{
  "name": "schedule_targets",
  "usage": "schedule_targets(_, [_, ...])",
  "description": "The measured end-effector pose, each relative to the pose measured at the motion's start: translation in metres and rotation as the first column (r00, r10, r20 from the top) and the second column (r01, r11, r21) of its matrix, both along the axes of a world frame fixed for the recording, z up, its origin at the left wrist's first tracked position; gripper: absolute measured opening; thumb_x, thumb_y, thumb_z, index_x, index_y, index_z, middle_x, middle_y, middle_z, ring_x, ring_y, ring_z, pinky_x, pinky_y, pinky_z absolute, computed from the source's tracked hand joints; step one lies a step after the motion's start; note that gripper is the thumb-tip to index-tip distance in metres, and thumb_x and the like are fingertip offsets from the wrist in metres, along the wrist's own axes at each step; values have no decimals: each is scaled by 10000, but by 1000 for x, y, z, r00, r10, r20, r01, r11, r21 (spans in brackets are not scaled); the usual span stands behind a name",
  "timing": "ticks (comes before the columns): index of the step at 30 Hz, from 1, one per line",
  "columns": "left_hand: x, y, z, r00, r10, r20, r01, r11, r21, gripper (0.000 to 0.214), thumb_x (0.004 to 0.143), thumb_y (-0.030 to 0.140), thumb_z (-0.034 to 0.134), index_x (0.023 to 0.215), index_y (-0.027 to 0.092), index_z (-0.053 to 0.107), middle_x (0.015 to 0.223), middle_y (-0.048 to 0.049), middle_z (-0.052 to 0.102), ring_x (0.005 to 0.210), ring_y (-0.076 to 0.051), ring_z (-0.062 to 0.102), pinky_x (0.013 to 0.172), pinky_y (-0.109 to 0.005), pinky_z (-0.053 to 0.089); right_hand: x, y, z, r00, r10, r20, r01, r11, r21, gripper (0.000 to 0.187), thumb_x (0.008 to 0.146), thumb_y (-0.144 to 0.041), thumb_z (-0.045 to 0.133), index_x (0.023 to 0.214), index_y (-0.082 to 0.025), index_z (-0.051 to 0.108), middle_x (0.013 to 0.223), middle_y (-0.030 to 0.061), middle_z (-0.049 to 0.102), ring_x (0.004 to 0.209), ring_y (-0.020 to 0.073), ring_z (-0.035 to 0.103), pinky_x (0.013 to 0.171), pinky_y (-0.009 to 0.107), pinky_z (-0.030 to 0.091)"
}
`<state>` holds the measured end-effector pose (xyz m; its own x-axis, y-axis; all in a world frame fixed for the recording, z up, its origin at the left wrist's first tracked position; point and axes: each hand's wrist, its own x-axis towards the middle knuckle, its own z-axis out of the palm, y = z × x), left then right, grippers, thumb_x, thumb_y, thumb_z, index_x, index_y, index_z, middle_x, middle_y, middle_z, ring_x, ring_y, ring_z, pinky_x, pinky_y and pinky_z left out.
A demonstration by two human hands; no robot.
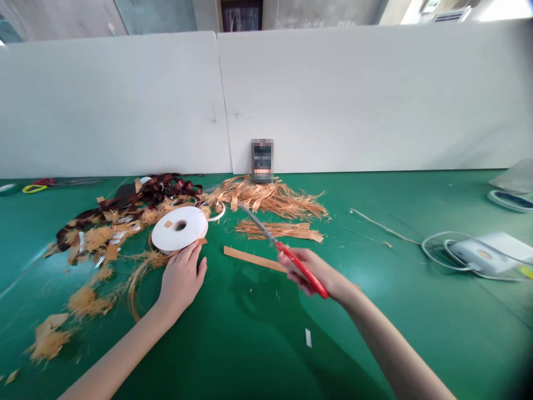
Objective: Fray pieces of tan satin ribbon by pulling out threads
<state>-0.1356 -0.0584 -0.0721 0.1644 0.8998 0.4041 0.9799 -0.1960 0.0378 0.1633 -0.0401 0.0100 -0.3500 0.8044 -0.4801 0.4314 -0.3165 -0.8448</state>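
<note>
A white spool of tan ribbon [183, 215] is at centre left, with a short ribbon end poking out at its right. My left hand [181, 272] is at its near edge, fingers curled against the rim and thumb apart; the fingertips are partly hidden. My right hand [310, 269] is closed round the red handles of a pair of scissors [303, 268], whose blades point up and left, blades together. Below the blades lies a flat strip of tan ribbon [250, 259], its right end hidden behind my right hand. A bundle of fringed ribbon strips [278, 230] lies just beyond.
A pile of shredded tan ribbon [270, 197] sits before a blurred dark box [262, 161] at the white partition [333, 100]. Dark brown ribbon [166, 186] and scraps [89, 300] spread left. Yellow-handled scissors [35, 189] lie far left; a white corded device [491, 253] stands right.
</note>
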Motion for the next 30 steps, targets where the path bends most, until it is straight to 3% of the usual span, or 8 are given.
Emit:
schedule_targets(2, [9,2,5,998,-21,53,20,999,25,322,917,273,401,1119,123,602,1180,-136,628,1062,-287,588,944,-446,433,23,14,-7,930,-222,292,131,945,299,329,777,-510,551,767,-181,567,607,6,570,499,119,513,451,225,357])
schedule_targets(4, [20,6,10,989,-69,133,67,998,20,283,930,277,395,1069,156,609,1115,-109,644,1043,-256,589,941,-410,438,45,24,-14,742,-391,544,117,875,470,374,789,-543,512,718,-182,577,687,79,640,624,191,584,497,261,346])
schedule_targets(7, [36,15,11,968,-88,237,99,995,-35,261,917,349,446,1041,175,595,1060,-93,639,1013,-248,584,893,-387,462,73,32,-23,513,-492,704,115,852,511,408,814,-544,456,725,-172,598,734,140,674,698,257,631,512,290,348])
schedule_targets(12, [44,32,6,938,-70,338,119,985,-125,172,852,338,547,836,171,584,905,-73,604,885,-243,574,806,-395,474,99,31,-33,386,-490,781,183,871,456,451,789,-566,481,731,-149,642,797,188,690,768,304,665,525,307,391])
schedule_targets(19, [46,42,24,712,34,701,205,945,-255,200,810,367,558,738,182,584,746,-33,633,704,-182,607,680,-314,495,104,26,-34,388,-490,781,219,871,439,466,809,-545,459,823,-122,654,815,193,690,795,307,667,574,327,436])
schedule_targets(26, [74,49,78,425,2,905,381,907,-181,212,792,372,607,854,170,631,839,-59,716,802,-202,683,751,-323,529,83,28,4,334,-386,860,179,922,344,454,837,-485,487,905,-78,676,982,265,667,994,408,613,704,417,467])
schedule_targets(28, [84,50,98,429,-49,902,396,908,-139,183,804,347,604,859,179,650,835,-50,719,803,-190,680,771,-321,529,68,29,24,408,-398,822,85,913,400,442,856,-451,486,958,-57,659,999,262,664,1028,405,593,783,445,457])
schedule_targets(30, [94,50,117,422,-89,902,412,905,-104,167,804,329,612,883,191,661,862,-40,724,820,-184,680,780,-319,530,49,29,44,665,-387,639,21,865,501,450,834,-489,527,1034,-101,636,1060,207,665,1020,339,604,842,430,455])
